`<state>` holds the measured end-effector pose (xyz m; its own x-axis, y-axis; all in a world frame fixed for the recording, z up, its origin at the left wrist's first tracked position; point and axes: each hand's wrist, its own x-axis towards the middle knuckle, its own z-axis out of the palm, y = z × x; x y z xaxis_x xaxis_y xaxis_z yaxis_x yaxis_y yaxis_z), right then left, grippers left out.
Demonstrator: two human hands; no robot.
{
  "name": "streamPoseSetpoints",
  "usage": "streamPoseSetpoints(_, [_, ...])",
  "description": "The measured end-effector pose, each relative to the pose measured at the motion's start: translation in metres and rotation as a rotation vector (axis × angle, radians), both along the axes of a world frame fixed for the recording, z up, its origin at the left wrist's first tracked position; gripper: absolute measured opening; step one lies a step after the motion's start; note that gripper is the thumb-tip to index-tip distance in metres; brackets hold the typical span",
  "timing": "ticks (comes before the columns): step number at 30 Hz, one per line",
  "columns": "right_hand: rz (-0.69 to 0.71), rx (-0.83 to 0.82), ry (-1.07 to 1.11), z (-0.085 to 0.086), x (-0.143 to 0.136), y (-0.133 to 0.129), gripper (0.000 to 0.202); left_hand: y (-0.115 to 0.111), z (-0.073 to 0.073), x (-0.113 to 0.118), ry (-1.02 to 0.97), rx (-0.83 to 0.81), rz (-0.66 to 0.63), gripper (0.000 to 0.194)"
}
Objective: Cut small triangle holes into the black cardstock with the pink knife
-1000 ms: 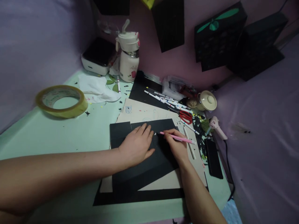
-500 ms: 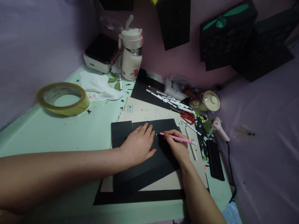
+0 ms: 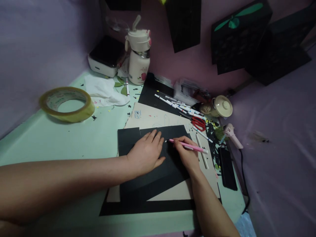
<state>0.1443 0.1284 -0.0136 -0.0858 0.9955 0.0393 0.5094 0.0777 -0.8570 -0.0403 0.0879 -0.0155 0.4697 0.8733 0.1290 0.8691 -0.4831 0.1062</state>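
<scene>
Well, my left hand [image 3: 145, 154] lies palm down on the black sheet [image 3: 170, 168], fingers loosely spread and holding nothing, thumb held off to the right; that forearm stretches almost level from the left over the worktop [image 3: 103, 138]. My right hand [image 3: 187, 156] is bent at the sheet's right side, fingers pinched shut around a slim pink tool [image 3: 195, 148], its tip pointing toward my left fingertips. I cannot tell whether the tip touches. Under the sheet lies a pale board [image 3: 177, 192].
</scene>
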Motion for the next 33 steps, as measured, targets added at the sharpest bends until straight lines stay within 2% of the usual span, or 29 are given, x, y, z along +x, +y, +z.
streamPoseSetpoints(4, [0.018, 0.059, -0.036, -0.002, 0.001, -0.001, 0.015, 0.0, 0.0, 0.0, 0.002, -0.008, 0.001, 0.061])
streamPoseSetpoints(12, [0.148, 0.395, -0.203, -0.01, -0.001, -0.01, 0.013, 0.001, -0.001, 0.001, -0.007, -0.003, -0.008, 0.063])
streamPoseSetpoints(20, [0.115, 0.356, -0.194, -0.008, 0.001, -0.011, 0.016, 0.0, -0.001, 0.001, -0.009, -0.01, -0.004, 0.062])
streamPoseSetpoints(27, [0.046, 0.247, -0.148, -0.006, -0.004, -0.011, 0.015, 0.0, -0.001, 0.0, 0.009, 0.011, -0.002, 0.061])
streamPoseSetpoints(33, [-0.032, 0.352, -0.245, -0.006, -0.015, -0.021, 0.015, -0.002, 0.0, 0.001, -0.005, 0.0, 0.004, 0.06])
